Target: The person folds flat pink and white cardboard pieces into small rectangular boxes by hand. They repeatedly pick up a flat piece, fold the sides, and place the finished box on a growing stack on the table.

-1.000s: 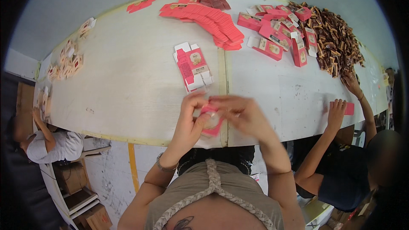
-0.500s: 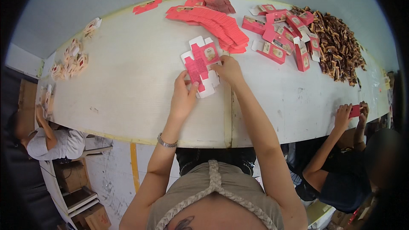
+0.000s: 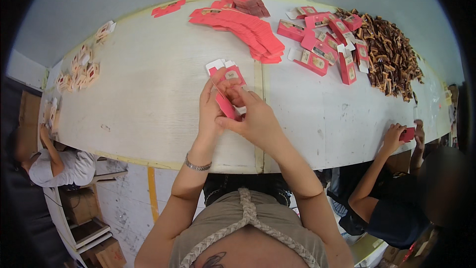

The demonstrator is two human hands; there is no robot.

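Between my hands is a pink and white carton (image 3: 226,105), partly folded, with its white flaps sticking out at the far end. My left hand (image 3: 209,100) grips it along the left side, fingers bent over the panel. Against the right side and near end, my right hand (image 3: 250,116) presses with its thumb and fingers. The fingers hide much of the carton's middle. Farther off lies a fanned stack of flat pink cartons (image 3: 243,30).
Folded pink boxes (image 3: 317,44) lie loose at the back right, beside a heap of small brown-wrapped pieces (image 3: 389,54). White boxes (image 3: 82,72) sit at the far left. One co-worker's hands (image 3: 396,136) hold a red box at the right; another person (image 3: 59,164) sits at the left.
The carton was spread flat and is now bent up between my hands. My right hand has come down and left, close to my left hand.
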